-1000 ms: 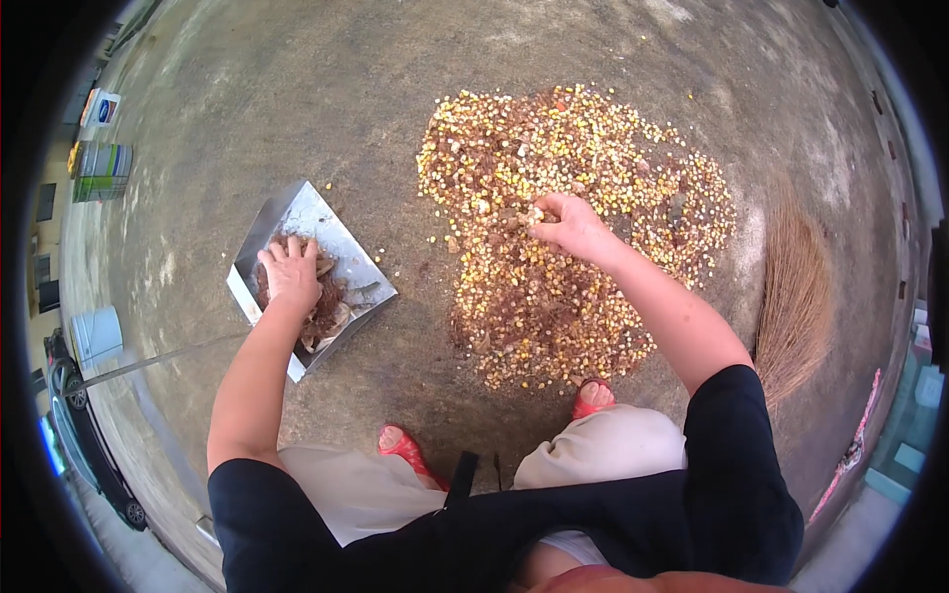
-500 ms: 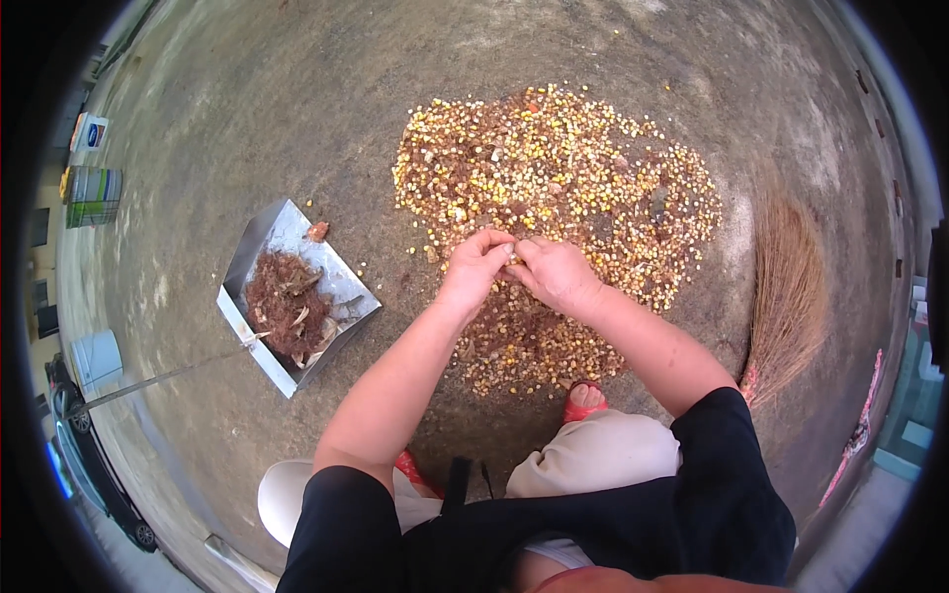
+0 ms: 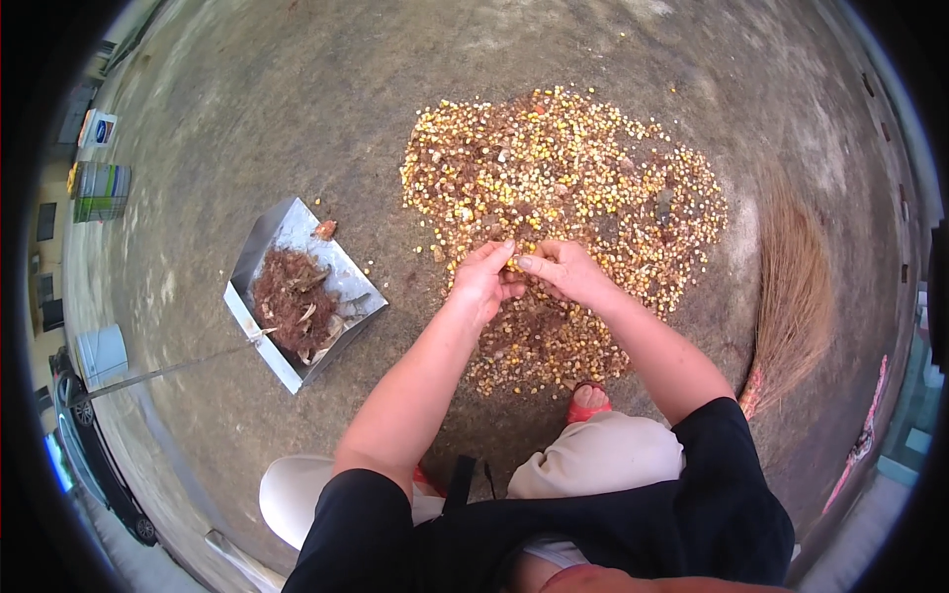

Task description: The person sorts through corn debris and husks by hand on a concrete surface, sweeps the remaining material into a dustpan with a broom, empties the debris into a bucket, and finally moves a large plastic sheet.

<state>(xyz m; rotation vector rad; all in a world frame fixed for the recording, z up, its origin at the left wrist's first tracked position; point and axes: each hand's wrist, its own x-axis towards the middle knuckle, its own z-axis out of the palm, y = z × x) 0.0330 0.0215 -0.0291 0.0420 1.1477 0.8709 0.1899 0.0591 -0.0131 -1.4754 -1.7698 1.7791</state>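
Corn kernels [image 3: 583,178], yellow and pale and mixed with reddish-brown chaff, lie spread on the concrete floor in front of me. My left hand [image 3: 483,276] is over the near part of the spread, its thumb and fingers drawn together. Facing it, my right hand [image 3: 570,273] has its fingers curled and the thumb pointing toward the left hand. A small yellowish bit shows between the two sets of fingertips. It is too small to name, and the fingers partly hide it.
On the left sits a metal dustpan [image 3: 346,287] holding brown chaff and husk scraps, its thin handle reaching left. A straw broom [image 3: 791,287] lies at the right. Buckets [image 3: 101,193] and a parked car [image 3: 94,450] stand at the far left. My red sandal [image 3: 585,403] borders the kernels.
My fingertips, pressed together before, have drawn slightly apart, and the right thumb now shows more. The whole view has shifted a little; the dustpan, broom and kernels keep their places.
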